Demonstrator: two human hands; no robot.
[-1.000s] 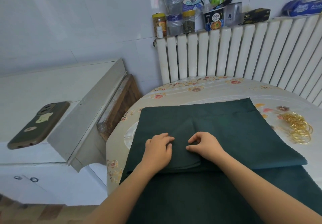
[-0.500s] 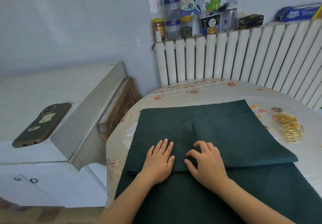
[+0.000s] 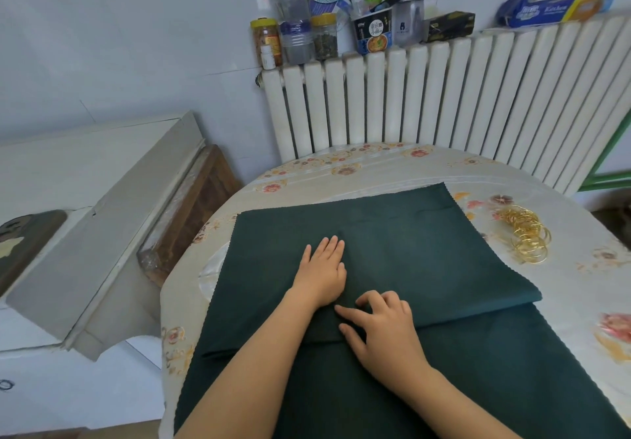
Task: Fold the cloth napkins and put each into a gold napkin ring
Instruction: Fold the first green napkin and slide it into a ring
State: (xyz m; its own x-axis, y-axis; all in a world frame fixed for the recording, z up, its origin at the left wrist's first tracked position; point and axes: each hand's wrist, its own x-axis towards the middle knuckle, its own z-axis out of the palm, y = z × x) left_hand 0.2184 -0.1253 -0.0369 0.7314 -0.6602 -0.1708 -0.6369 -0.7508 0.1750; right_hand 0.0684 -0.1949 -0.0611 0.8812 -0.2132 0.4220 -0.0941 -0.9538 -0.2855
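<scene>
Flat, left hand (image 3: 322,273) presses napkin (image 3: 409,254) (dark green).

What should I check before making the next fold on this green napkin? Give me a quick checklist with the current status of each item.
1. Left hand flat on the folded napkin, pinning it: ok.
2. Right hand at the near fold edge, fingers curled; whether it actually pinches cloth: cannot tell.
3. Folded layer lying smooth, apart from a faint crease down the middle: ok.
4. Gold napkin rings on the table to the right, clear of the cloth: ok.
5. Another green cloth lies underneath; whether the fold will catch it too: cannot tell.
</scene>
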